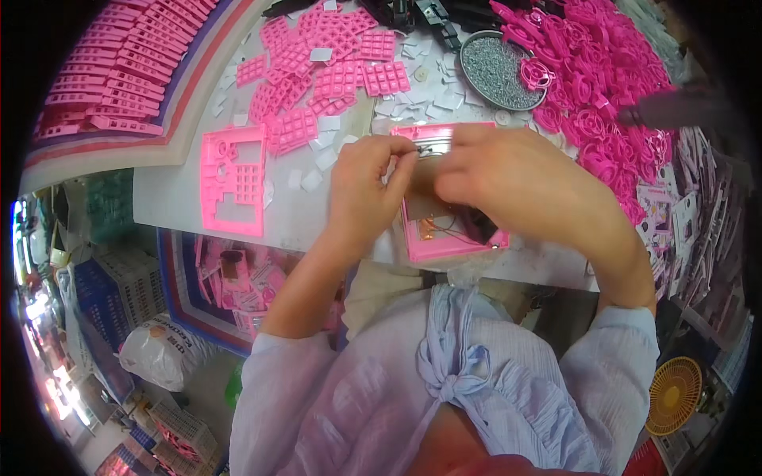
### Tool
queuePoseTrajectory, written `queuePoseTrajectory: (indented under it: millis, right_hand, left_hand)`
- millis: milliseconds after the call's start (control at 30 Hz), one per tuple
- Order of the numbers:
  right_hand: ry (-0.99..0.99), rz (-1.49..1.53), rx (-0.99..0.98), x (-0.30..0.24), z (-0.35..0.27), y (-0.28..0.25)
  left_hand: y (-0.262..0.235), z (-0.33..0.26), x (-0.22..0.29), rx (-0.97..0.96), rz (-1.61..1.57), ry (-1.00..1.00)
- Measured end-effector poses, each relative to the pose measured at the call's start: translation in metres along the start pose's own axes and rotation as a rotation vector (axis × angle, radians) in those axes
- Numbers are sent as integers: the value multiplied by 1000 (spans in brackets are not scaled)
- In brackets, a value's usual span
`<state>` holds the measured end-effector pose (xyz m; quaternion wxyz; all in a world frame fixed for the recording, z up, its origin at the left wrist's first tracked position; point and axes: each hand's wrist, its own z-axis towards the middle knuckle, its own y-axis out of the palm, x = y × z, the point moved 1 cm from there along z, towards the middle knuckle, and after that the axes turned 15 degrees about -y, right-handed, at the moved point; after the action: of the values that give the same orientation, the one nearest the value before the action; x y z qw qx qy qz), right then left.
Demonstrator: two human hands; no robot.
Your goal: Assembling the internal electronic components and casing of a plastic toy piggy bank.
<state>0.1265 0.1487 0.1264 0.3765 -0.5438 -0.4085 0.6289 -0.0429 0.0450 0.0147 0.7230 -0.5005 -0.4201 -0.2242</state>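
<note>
Pink plastic casing (452, 242) lies at the near table edge, open side up for access. My left hand (361, 190) and right hand (508, 178) meet above it, both pinching a small silvery part (432, 144). Screw dish (498, 73) sits far right.

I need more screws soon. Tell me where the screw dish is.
In the head view, the round screw dish sits at the table's far side, up and right of the hands, between the white tabs and the pink ring parts.
</note>
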Motion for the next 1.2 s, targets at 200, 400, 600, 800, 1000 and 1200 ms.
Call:
queuePoseTrajectory:
  millis: [200, 400, 600, 800, 1000, 1200]
  right_hand:
    - [162, -86, 500, -9, -25, 41]
    - [495, 155, 601, -55, -43, 108]
    - [284, 322, 366, -16, -59, 60]
    - [238, 313, 440, 7, -57, 70]
    - [162, 95, 511, -2, -61, 80]
    - [245, 215, 472, 7, -50, 73]
  left_hand:
    - [0, -4, -7, -49, -61, -135]
    - [0, -1, -6, -109, -106, -159]
    - [0, -1, -12, -206, -292, -308]
    - [-6, 7, 5, -222, -95, 34]
    - [-6, 11, 7, -218, 3, 201]
    - [-8, 17, 2, -289, -48, 164]
